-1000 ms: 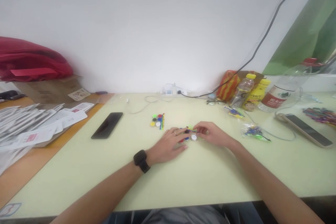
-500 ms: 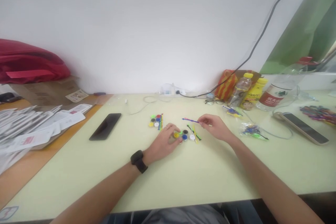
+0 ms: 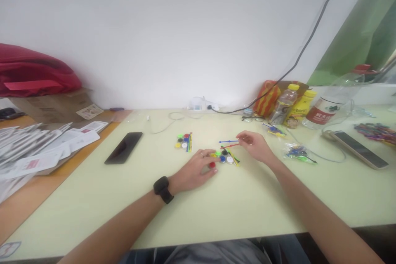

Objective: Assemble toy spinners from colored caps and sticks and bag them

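My left hand [image 3: 198,170] rests on the table with thumb and fingers apart. Its fingertips touch a loose cluster of small round discs, and a red disc [image 3: 212,165] sits between thumb and forefinger. Among the others are a green disc [image 3: 218,154], a blue disc [image 3: 222,159] and a white disc [image 3: 229,159]. Thin yellow, green and black arrow-shaped sticks [image 3: 235,159] lie against their right side. Just above, my right hand [image 3: 255,145] pinches a blue arrow stick [image 3: 229,141] and a red arrow stick [image 3: 229,146], which fan out leftward.
A second group of discs [image 3: 180,141] with upright-lying sticks [image 3: 189,142] is farther left. A black phone [image 3: 123,148] lies left of it. To the right are a bagged set of sticks [image 3: 298,152], another phone [image 3: 360,149], bottles [image 3: 297,109] and a stick pile [image 3: 375,133].
The sticks in my right hand have spread apart into separate blue and red ones. My left hand and the nearby discs have shifted slightly right, and the red disc has come into view.
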The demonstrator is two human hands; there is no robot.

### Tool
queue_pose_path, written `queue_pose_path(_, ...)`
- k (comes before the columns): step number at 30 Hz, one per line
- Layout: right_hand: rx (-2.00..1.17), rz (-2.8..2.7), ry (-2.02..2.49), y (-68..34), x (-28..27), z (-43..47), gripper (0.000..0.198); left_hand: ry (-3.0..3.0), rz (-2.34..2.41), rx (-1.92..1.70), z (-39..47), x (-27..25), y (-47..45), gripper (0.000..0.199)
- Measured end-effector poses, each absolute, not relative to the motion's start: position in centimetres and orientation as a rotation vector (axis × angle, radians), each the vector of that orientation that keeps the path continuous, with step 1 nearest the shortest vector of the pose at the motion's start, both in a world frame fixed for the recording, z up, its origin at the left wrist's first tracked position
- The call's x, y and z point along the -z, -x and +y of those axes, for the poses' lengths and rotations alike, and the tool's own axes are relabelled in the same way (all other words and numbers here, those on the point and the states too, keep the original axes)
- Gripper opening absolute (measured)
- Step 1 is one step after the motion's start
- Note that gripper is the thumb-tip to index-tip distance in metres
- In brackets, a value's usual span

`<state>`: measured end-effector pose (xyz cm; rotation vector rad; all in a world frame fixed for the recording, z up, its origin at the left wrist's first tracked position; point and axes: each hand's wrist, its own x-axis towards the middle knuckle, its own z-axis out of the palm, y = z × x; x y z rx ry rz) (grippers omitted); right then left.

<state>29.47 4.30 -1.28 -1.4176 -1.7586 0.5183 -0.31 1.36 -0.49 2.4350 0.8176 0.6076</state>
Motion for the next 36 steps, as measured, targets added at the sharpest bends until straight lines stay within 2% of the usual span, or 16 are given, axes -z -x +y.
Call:
queue_pose_path(6, -0.243, -1.954, 1.483, -30.0, 1.7, 4.3, 0.01, -2.401, 0.879, -0.758, 1.7, 0.6, 0.2, 0.037)
queue_pose_path(11, -0.532, -2.178, 1.383, -28.4, 1.0, 2.9, 0.009, -2.308, 1.003, -0.786, 2.2, 1.0, 0.1, 0.019)
queue_pose_path(14, -0.554, -2.198, 1.433, -27.9, 0.8, 2.5, 0.01, -2.269, 1.051, -0.794, 2.6, 1.5, 0.2, 0.011)
queue_pose_path(25, -0.47, -2.176, 1.527, -28.2, 0.7, 2.6, 0.013, -2.323, 0.952, -0.8, 2.4, 1.2, 0.2, 0.015)
queue_pose_path(28, -0.414, -2.169, 1.527, -28.1, 0.8, 2.7, 0.012, -2.418, 0.816, -0.75, 1.8, 0.6, 0.1, 0.022)
queue_pose_path(33, -0.378, -2.127, 1.525, -28.2, 0.6, 2.7, 0.005, -2.6, 0.777, -0.586, 1.3, 0.5, 0.2, 0.05)
queue_pose_path(36, -0.417, -2.101, 1.507, -28.1, 0.5, 2.6, 0.008, -2.654, 0.78, -0.502, 1.4, 0.7, 0.2, 0.054)
